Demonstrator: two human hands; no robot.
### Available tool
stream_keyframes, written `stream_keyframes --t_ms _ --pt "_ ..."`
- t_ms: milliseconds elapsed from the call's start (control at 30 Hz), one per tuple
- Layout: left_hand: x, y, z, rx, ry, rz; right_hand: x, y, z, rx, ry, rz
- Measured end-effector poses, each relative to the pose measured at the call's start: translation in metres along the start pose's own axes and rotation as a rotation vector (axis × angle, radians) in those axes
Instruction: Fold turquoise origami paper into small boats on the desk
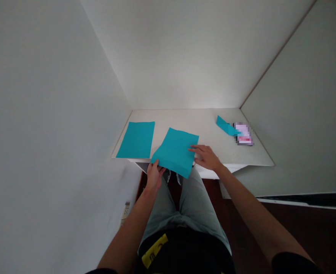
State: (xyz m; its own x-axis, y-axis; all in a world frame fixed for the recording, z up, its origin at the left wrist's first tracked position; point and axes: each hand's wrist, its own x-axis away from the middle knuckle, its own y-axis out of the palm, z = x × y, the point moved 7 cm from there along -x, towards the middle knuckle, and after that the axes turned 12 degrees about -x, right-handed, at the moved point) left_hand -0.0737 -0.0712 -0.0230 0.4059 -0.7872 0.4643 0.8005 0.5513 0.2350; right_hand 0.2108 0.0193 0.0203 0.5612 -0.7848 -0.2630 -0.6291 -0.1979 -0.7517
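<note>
Blue sheet [177,149] held over front edge of counter [185,118]. Near left corner pinched by fingers of left hand [154,176]. Right hand [207,156] held at right edge, fingers loosely spread.

We wear a black top [190,249] with short black sleeves [292,262] and, at the front, a slanted yellow patch [154,251] bearing dark marks. Our long trousers [198,207] are pale grey-green.

Got a white desk [185,117] jammed between pale walls [50,114], some pixelated pink thing [243,131] toward its right end, outlet [126,211] low left, dark reddish floor [242,220].
</note>
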Motion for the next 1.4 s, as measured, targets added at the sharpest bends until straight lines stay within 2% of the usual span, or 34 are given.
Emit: stream_keyframes --t_ms 67,133,300,433,533,633,733,800,900,1000,1100,1267,1400 --pt "0.006 0.006 0.001 -0.013 0.003 -0.027 0.005 0.005 -0.004 -0.011 -0.045 -0.09" --pt "0.01 0.015 0.008 -0.025 0.053 -0.072 0.009 0.008 -0.006 -0.023 -0.061 -0.117" --pt "0.014 0.046 0.033 -0.138 0.252 -0.292 0.007 0.006 0.003 -0.123 0.039 -0.013" --pt "0.008 0.075 0.05 -0.564 0.596 -0.434 0.004 0.008 0.028 -0.331 0.256 0.155" --pt "-0.005 0.094 0.047 -1.017 0.832 -0.428 0.003 0.008 0.036 -0.388 0.255 0.271" --pt "-0.02 0.106 0.034 -1.362 0.925 -0.404 0.004 0.001 0.029 -0.256 0.209 0.386" --pt "-0.023 0.114 0.024 -1.542 1.014 -0.422 0.0 0.0 0.01 -0.067 0.203 0.39" --pt "-0.023 0.118 0.022 -1.61 1.051 -0.421 -0.009 0.009 -0.005 -0.033 0.167 0.314" --pt "-0.028 0.126 0.024 -1.674 1.066 -0.401 -0.028 0.03 -0.016 -0.122 0.097 0.207" --pt "-0.037 0.138 0.025 -1.677 1.069 -0.383 -0.047 0.043 -0.008 -0.211 0.121 0.234" --pt "-0.044 0.149 0.018 -1.665 1.094 -0.416 -0.059 0.05 0.003 -0.188 0.178 0.258" --pt "-0.051 0.152 0.007 -1.726 1.085 -0.406 -0.062 0.061 0.003 -0.047 0.217 0.179" --pt "-0.056 0.145 0.012 -1.74 1.049 -0.394 -0.053 0.061 0.005 0.014 0.173 0.109"
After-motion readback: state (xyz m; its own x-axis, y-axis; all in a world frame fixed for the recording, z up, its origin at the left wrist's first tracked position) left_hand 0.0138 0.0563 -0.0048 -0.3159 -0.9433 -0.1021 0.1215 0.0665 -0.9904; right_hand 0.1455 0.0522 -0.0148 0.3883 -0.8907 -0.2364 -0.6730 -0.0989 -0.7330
